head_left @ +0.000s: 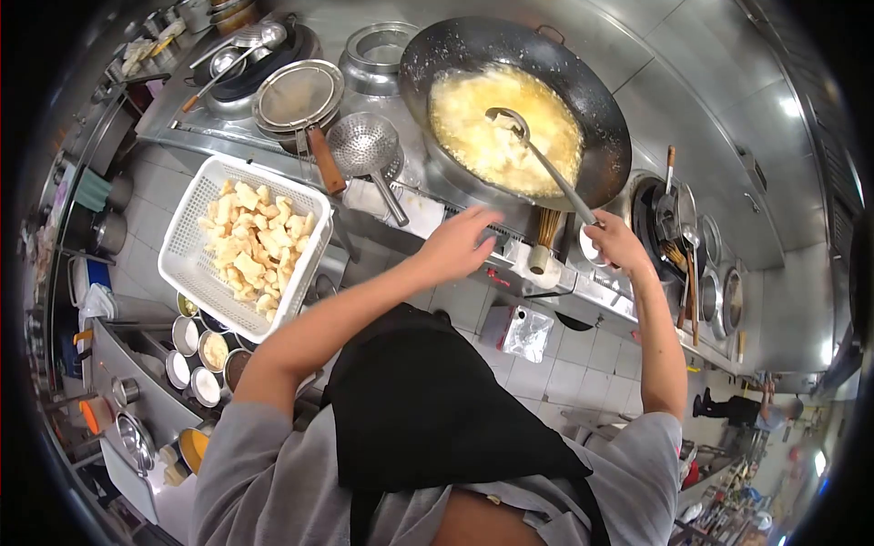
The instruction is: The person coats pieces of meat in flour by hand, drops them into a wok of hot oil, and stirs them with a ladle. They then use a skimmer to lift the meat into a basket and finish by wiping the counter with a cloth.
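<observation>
Head view: at frame centre, the left hand (460, 244) hovers with its grip released over the counter (510, 264) edge; the right hand (612, 241) clenches the ladle (537, 155), whose bowl sits in the bubbling wok (514, 109) above, long handle keeping fingers off the heat.

One head-worn fisheye camera looks steeply down, close over the stove; edges seem distorted.

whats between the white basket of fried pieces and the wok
In the head view, a perforated skimmer and a wood-handled mesh strainer lie between basket and wok.
</observation>
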The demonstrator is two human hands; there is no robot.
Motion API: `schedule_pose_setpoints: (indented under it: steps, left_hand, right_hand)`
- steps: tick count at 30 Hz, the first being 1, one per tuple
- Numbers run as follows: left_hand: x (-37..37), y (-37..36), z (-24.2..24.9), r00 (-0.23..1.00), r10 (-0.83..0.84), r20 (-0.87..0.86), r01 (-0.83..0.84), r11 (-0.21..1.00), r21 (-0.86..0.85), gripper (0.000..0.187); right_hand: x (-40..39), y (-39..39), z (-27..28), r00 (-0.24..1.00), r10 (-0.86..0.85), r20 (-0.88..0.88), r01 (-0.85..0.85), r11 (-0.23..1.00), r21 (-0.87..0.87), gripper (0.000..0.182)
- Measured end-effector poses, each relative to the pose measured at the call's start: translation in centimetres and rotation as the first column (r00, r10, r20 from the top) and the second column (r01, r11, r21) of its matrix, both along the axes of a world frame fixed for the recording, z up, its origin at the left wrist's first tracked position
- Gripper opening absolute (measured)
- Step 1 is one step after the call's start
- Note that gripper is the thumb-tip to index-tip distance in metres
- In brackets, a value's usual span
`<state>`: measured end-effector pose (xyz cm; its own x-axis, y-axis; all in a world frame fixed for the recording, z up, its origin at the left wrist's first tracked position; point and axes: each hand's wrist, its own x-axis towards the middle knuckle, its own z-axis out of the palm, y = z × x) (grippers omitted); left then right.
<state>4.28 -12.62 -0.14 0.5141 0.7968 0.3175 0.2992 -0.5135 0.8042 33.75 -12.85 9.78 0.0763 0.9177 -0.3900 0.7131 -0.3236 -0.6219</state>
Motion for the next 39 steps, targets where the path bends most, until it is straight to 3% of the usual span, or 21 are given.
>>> schedule_pose_setpoints:
  steps: [2, 3, 5, 8, 12, 14, 16, 22, 31, 33, 36, 37, 38, 39]
  left_hand:
    - [3.3, 3.2, -2.1, 0.995, 0.096, 0.041, -0.104, 0.957, 0.27, 0.034]
    - [4.5, 4.5, -3.0, 0.995, 0.088, 0.05, -0.098, 0.958, 0.269, 0.034]
    - [6.1, 6.4, -3.6, 0.979, 0.136, -0.152, -0.107, 0.976, 0.188, 0.026]
    - [6.7, 8.1, -3.1, 0.955, 0.119, -0.271, -0.084, 0.987, 0.135, 0.021]
    - [7.0, 8.7, -3.5, 0.965, 0.142, -0.222, -0.103, 0.978, 0.179, 0.025]
    - [7.1, 8.7, -3.5, 0.962, 0.148, -0.229, -0.116, 0.982, 0.148, 0.026]
    - [7.2, 8.8, -3.8, 0.958, 0.157, -0.239, -0.12, 0.98, 0.162, 0.025]
    - [7.1, 8.4, -3.5, 0.949, 0.172, -0.265, -0.129, 0.977, 0.171, 0.024]
    - [7.3, 8.7, -3.8, 0.946, 0.165, -0.279, -0.126, 0.98, 0.152, 0.021]
    - [7.3, 8.7, -3.9, 0.947, 0.171, -0.27, -0.131, 0.978, 0.159, 0.02]
    - [7.2, 8.5, -3.8, 0.938, 0.183, -0.295, -0.149, 0.98, 0.135, 0.02]
    - [6.9, 8.3, -3.5, 0.947, 0.141, -0.29, -0.111, 0.987, 0.117, 0.022]
    - [6.5, 8.1, -3.2, 0.953, 0.101, -0.285, -0.075, 0.992, 0.1, 0.026]
    - [6.0, 7.6, -3.1, 0.949, 0.116, -0.292, -0.092, 0.991, 0.094, 0.026]
  right_hand:
    - [-0.1, -1.6, 1.4, 1.0, -0.018, 0.006, 0.018, 1.0, -0.021, 0.029]
    - [0.2, -2.3, 1.8, 0.993, 0.037, 0.111, -0.044, 0.997, 0.063, 0.031]
    - [-0.6, -4.3, 3.2, 0.941, 0.037, 0.336, -0.112, 0.973, 0.204, 0.034]
    - [-1.0, -6.3, 5.6, 0.912, 0.038, 0.408, -0.125, 0.974, 0.188, 0.035]
    - [-1.8, -7.4, 7.4, 0.909, 0.081, 0.41, -0.129, 0.987, 0.092, 0.033]
    - [-1.8, -6.6, 6.1, 0.893, 0.083, 0.442, -0.128, 0.989, 0.073, 0.032]
    - [-0.9, -4.8, 2.2, 0.783, 0.232, 0.577, -0.273, 0.962, -0.017, 0.029]
    - [0.4, 2.1, -5.1, 0.724, 0.228, 0.651, -0.297, 0.955, -0.004, 0.032]
    - [0.7, 11.1, -7.6, 0.688, 0.108, 0.718, -0.192, 0.981, 0.036, 0.029]
    - [1.1, 12.9, -8.8, 0.687, 0.114, 0.717, -0.193, 0.981, 0.03, 0.03]
    - [3.2, 16.5, -11.0, 0.697, 0.076, 0.713, -0.287, 0.941, 0.181, 0.024]
    - [3.6, 17.8, -10.6, 0.892, 0.061, 0.448, -0.116, 0.989, 0.096, 0.019]
    - [3.7, 18.4, -9.9, 0.99, -0.013, 0.144, 0.02, 0.999, -0.047, 0.018]
    - [4.1, 18.4, -9.1, 0.997, -0.071, 0.009, 0.071, 0.996, 0.051, 0.017]
